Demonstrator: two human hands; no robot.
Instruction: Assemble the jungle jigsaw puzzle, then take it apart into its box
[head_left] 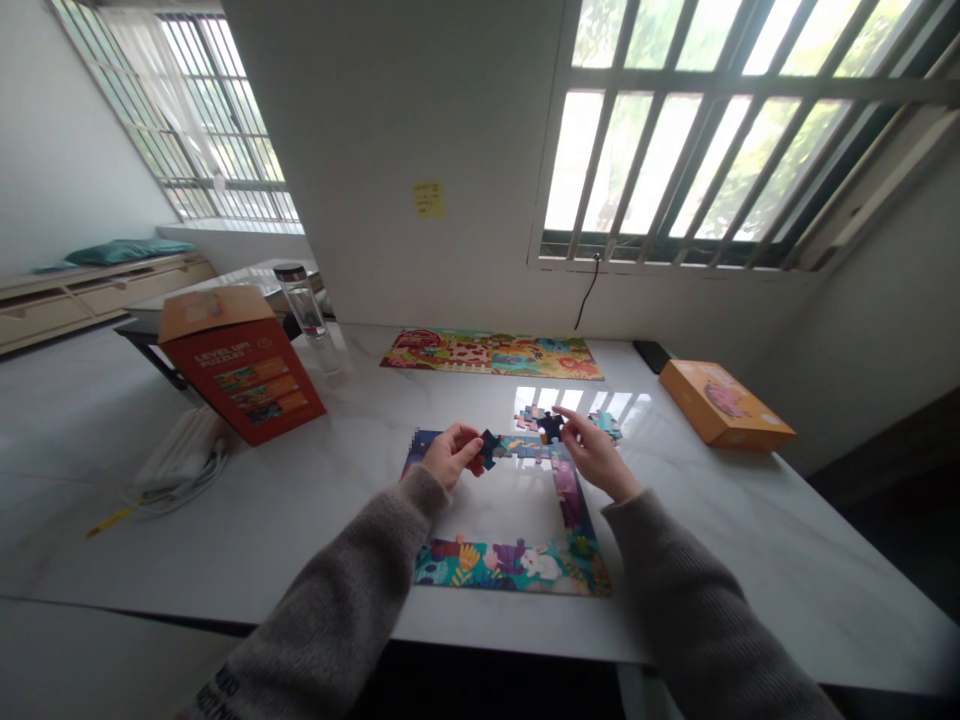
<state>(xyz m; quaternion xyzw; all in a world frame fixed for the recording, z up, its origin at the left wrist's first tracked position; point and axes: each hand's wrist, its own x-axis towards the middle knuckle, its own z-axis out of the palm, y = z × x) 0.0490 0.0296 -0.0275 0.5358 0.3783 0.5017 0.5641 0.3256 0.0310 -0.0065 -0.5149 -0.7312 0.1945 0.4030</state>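
Note:
My left hand (454,452) pinches a dark blue puzzle piece (490,450) above the upper left part of a jigsaw frame (517,568). The frame's borders lie joined on the table around a bare middle, with a white rabbit along the near edge. My right hand (596,455) is closed on another dark puzzle piece (550,427) beyond the frame's far right corner, its index finger stretched along the piece. Loose puzzle pieces (604,424) lie just behind that hand, partly hidden by it.
A finished farm puzzle strip (491,353) lies near the wall. On the left stand a red puzzle box (247,370), a glass bottle (302,303) and a white power strip with cable (180,455). An orange box (724,405) and a black phone-like object (651,356) are at right.

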